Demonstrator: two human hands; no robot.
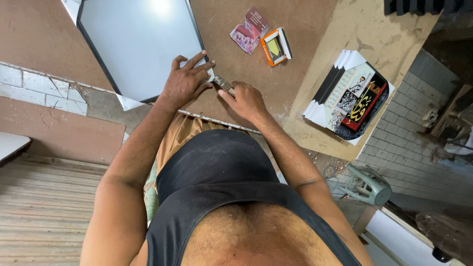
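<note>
The left hand (186,81) lies flat with its fingers (197,59) spread apart, pressing down on the near corner of a large white panel with a thin dark frame (140,44) that rests on the brown table (256,74). Just beside it, the right hand (246,101) has its fingers curled together and clamped on a small metal tool (224,83), whose tip touches the panel's corner right next to the left fingertips. Farther back on the table, well apart from the hands, lie two small packages: a flat pink and maroon carton (250,29), tilted, and touching its right side a small rectangular box with an orange border and a white edge (276,47). To the right, on a paler board (374,29) overlapping the table, sits a stack of framed prints (347,96); its top sheet is rectangular, with a black and red panel carrying light ornamental script beside a white part, and the white edges of the frames below fan out on the left. On the tiled floor lower right stands a pale green plastic stool (369,184).
</note>
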